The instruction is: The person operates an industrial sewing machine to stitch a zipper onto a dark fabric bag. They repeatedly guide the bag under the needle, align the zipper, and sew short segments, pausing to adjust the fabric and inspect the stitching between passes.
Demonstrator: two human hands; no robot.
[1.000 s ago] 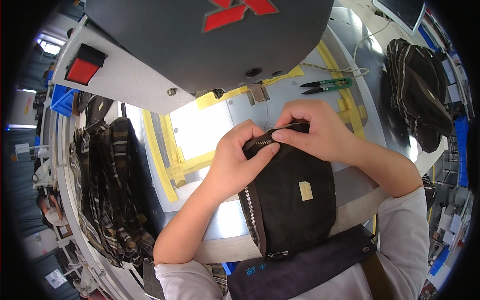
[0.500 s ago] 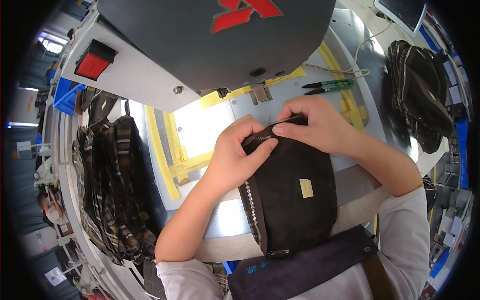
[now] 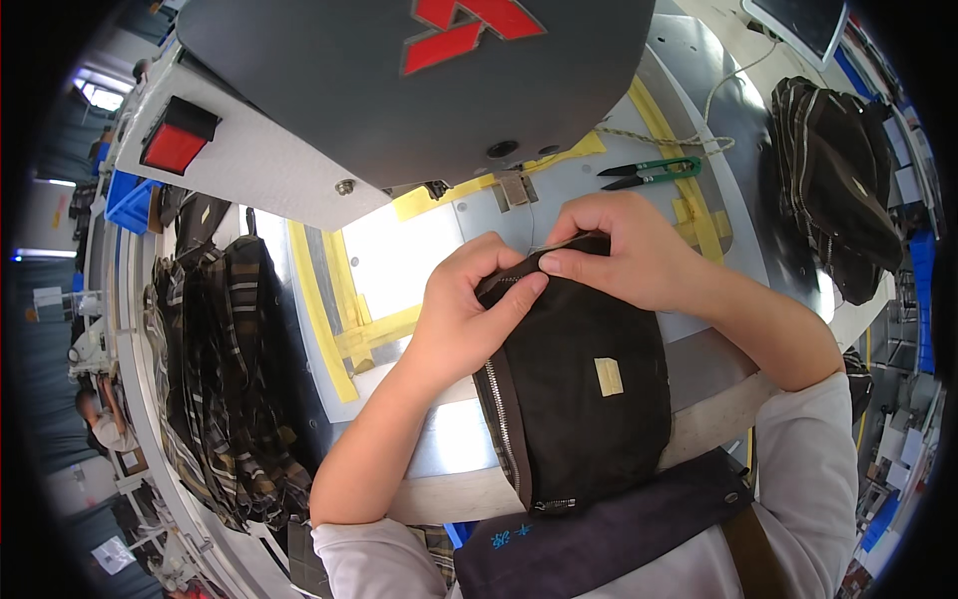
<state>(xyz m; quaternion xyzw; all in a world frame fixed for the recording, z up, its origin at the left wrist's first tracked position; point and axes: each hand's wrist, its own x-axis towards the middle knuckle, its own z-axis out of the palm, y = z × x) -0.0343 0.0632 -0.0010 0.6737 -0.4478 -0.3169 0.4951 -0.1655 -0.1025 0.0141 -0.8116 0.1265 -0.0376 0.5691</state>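
A dark brown fabric pouch (image 3: 589, 429) with a small cream label hangs over the table's front edge toward my lap. Its silver zipper (image 3: 503, 419) runs down the left side. My left hand (image 3: 464, 304) pinches the pouch's upper left corner between thumb and fingers. Close beside it, my right hand (image 3: 609, 255) grips the top edge, thumb pressed on the fabric and fingers curled behind. A thin thread rises from the pinched edge toward the presser foot (image 3: 515, 190) of the sewing machine (image 3: 419, 100).
Green-handled thread snips (image 3: 654, 173) lie on the machine's metal plate, right of the presser foot. Dark plaid fabric pieces (image 3: 235, 369) are heaped at the left. More dark pouches (image 3: 838, 190) are stacked at the right. A blue bin (image 3: 132, 205) stands at the far left.
The view has shifted slightly. Both hands keep their pinch on the pouch's top edge, and the zipper teeth between them are now more covered by fabric.
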